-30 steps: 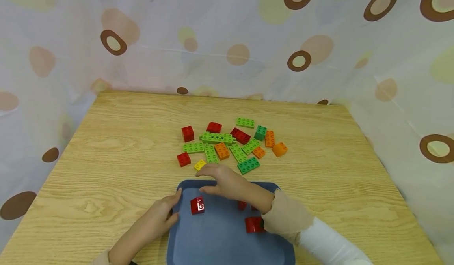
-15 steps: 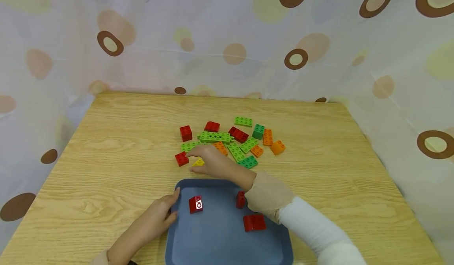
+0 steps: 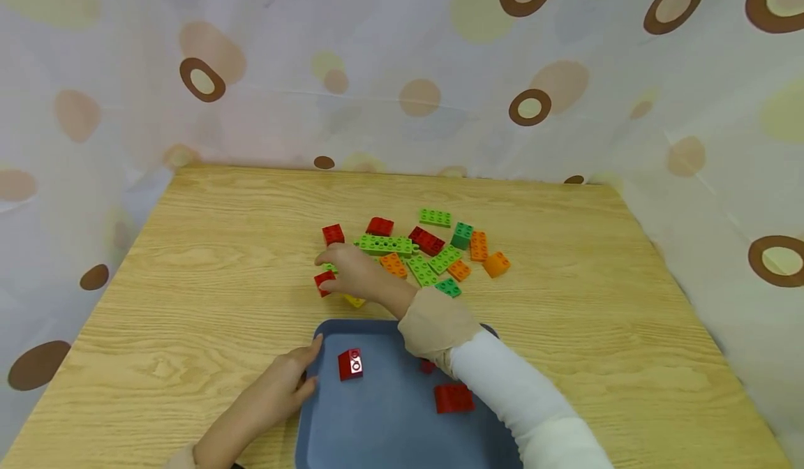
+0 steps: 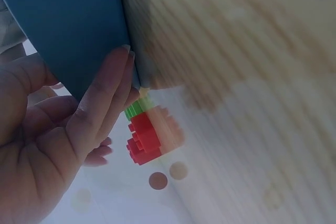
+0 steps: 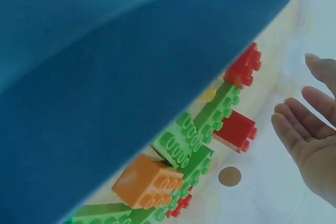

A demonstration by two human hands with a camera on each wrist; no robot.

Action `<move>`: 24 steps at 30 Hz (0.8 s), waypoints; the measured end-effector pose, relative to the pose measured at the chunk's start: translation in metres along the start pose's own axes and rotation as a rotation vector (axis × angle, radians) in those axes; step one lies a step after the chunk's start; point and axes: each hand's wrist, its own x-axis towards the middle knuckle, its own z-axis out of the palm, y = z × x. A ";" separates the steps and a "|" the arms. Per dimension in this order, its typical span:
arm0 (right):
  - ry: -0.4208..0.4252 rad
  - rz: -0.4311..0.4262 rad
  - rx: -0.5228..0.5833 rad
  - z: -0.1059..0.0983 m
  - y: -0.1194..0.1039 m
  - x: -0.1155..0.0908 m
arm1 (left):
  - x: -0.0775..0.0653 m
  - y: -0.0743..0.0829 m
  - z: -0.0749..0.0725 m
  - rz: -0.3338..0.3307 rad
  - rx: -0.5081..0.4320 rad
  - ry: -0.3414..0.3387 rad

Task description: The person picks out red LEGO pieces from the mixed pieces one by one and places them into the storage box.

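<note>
In the head view, my right hand (image 3: 354, 271) reaches over the near left of a brick group, its thumb right at a small red toy brick (image 3: 322, 280). A yellow brick (image 3: 355, 301) shows partly beneath the hand. The right wrist view shows its spread fingers (image 5: 289, 129) with nothing between them. My left hand (image 3: 285, 382) touches the left side of a blue-grey tray (image 3: 389, 427). Its straight fingers lie along the outer wall in the left wrist view. Inside the tray are a red sloped brick (image 3: 350, 364) and a red curved brick (image 3: 453, 398); another red piece is mostly hidden by the right sleeve.
Several light green, orange, red and dark green bricks lie on the wooden table (image 3: 188, 280), among them a long green piece (image 3: 386, 246), an orange curved brick (image 3: 497, 264) and a red block (image 3: 333, 234). A patterned curtain (image 3: 377, 57) hangs behind the table.
My right hand has moved forward and left from the tray's far edge, past the yellow brick, to the small red brick. My left hand has stayed at the tray.
</note>
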 end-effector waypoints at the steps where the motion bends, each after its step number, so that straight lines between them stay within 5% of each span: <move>1: -0.004 0.007 -0.014 0.002 0.000 0.002 | 0.000 0.000 0.000 -0.001 -0.004 -0.002; 14: -0.109 0.157 -0.079 0.017 0.005 0.014 | 0.000 0.000 0.001 -0.008 -0.011 0.013; 24: -0.129 0.106 -0.128 0.022 0.005 0.018 | -0.001 0.000 -0.001 -0.003 -0.016 0.001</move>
